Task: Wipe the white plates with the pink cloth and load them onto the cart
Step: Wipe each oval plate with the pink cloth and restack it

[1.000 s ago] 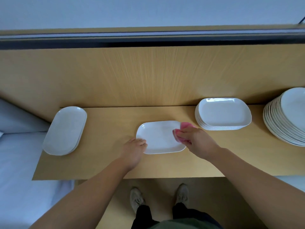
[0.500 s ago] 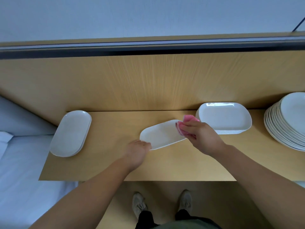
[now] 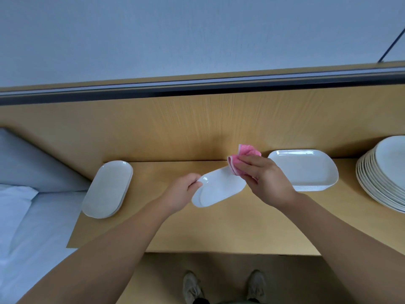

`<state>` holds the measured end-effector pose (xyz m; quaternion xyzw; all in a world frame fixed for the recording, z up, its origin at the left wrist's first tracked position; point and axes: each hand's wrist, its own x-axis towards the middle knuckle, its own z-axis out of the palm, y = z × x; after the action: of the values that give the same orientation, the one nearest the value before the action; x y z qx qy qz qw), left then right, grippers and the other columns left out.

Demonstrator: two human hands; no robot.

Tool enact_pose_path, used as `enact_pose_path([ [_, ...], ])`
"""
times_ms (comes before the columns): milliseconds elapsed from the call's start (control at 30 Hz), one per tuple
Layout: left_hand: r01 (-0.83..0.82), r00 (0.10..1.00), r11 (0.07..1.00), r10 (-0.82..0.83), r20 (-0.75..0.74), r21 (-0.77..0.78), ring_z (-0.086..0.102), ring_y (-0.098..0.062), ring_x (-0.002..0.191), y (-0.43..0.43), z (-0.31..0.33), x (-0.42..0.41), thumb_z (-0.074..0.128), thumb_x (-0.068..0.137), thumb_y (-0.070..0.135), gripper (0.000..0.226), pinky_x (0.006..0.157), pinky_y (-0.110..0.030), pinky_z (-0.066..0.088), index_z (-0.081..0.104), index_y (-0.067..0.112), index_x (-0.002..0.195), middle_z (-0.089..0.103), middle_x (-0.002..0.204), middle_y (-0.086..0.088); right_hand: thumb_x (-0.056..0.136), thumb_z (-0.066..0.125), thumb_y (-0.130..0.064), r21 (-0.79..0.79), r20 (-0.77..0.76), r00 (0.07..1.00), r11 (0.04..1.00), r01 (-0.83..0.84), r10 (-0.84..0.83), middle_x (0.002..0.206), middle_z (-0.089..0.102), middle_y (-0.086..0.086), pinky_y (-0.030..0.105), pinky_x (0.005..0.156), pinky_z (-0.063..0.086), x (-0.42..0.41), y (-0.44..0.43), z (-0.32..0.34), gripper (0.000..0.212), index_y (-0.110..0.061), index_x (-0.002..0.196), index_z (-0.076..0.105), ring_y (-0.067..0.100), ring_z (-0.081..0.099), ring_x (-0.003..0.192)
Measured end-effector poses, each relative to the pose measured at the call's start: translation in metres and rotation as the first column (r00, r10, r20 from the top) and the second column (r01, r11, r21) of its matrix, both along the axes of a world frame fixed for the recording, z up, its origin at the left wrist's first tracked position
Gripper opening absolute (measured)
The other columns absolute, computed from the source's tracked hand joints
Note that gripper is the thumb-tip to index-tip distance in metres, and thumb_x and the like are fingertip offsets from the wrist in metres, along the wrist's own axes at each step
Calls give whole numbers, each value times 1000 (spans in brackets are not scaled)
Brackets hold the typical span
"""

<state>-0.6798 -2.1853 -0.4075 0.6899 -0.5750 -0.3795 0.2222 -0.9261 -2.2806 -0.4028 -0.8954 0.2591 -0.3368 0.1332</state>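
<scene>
A white rectangular plate (image 3: 217, 188) is tilted up off the wooden shelf, its right end higher. My left hand (image 3: 183, 191) grips its left rim. My right hand (image 3: 265, 178) holds a folded pink cloth (image 3: 243, 156) against the plate's upper right end. A stack of matching rectangular plates (image 3: 306, 170) sits just right of my right hand. Oval white plates (image 3: 108, 188) lie stacked at the shelf's left end.
A tall stack of round white plates (image 3: 385, 172) fills the far right of the wooden shelf (image 3: 219, 229). A wooden back panel rises behind. A white surface (image 3: 26, 227) lies lower left. My shoes show below the shelf edge.
The plate lay flat on the shelf a second ago; my left hand has lifted and tilted it, and my right hand with the cloth rose to its upper end.
</scene>
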Motion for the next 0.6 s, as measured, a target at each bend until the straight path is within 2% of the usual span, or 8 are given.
enact_pose_path([
  [133, -42, 996, 998, 46, -81, 49, 56, -12, 80, -7, 0, 2, 45, 101, 22, 18, 70, -28, 45, 63, 23, 100, 65, 91, 4, 99, 54, -18, 3, -1, 1000, 1000, -10, 10, 105, 70, 3, 41, 67, 52, 6, 2, -10, 25, -8, 115, 69, 28, 66, 89],
  [233, -56, 994, 996, 62, -92, 70, 55, -12, 78, -14, -6, 8, 44, 101, 25, 18, 71, -32, 45, 62, 26, 98, 65, 90, 1, 96, 56, -15, 3, -21, 1000, 1000, -8, 8, 109, 71, 0, 39, 65, 52, 14, 1, -17, 25, -10, 118, 69, 28, 66, 88],
  [333, -54, 987, 993, 69, -149, 104, 57, -13, 75, -20, -11, 11, 57, 89, 31, 9, 68, -33, 45, 62, 26, 94, 65, 85, 3, 93, 58, -14, 19, -56, 998, 1000, 9, -8, 109, 71, 0, 38, 66, 53, 23, -2, -28, 27, -12, 118, 69, 27, 67, 91],
  [400, -72, 982, 990, 91, -167, 120, 65, -17, 86, -23, -15, 12, 67, 82, 24, 18, 73, -36, 51, 63, 25, 100, 69, 93, 3, 93, 59, -14, 37, -79, 997, 999, 17, -14, 110, 71, 1, 39, 67, 53, 29, -4, -34, 27, -12, 118, 69, 27, 67, 94],
  [467, -99, 982, 989, 115, -148, 113, 66, -20, 91, -25, -18, 11, 68, 84, 14, 21, 78, -39, 52, 63, 24, 101, 69, 96, 1, 94, 57, -16, 31, -89, 996, 999, 11, -9, 110, 71, 1, 38, 70, 52, 37, -3, -38, 26, -12, 118, 69, 26, 66, 96],
  [600, -106, 988, 988, 117, -103, 109, 65, -18, 86, -30, -20, 10, 64, 87, 11, 18, 72, -33, 50, 65, 24, 99, 69, 91, 3, 89, 61, -11, -15, -127, 992, 1000, 6, -8, 116, 68, 1, 34, 73, 48, 63, -4, -46, 34, -12, 122, 66, 26, 63, 103],
])
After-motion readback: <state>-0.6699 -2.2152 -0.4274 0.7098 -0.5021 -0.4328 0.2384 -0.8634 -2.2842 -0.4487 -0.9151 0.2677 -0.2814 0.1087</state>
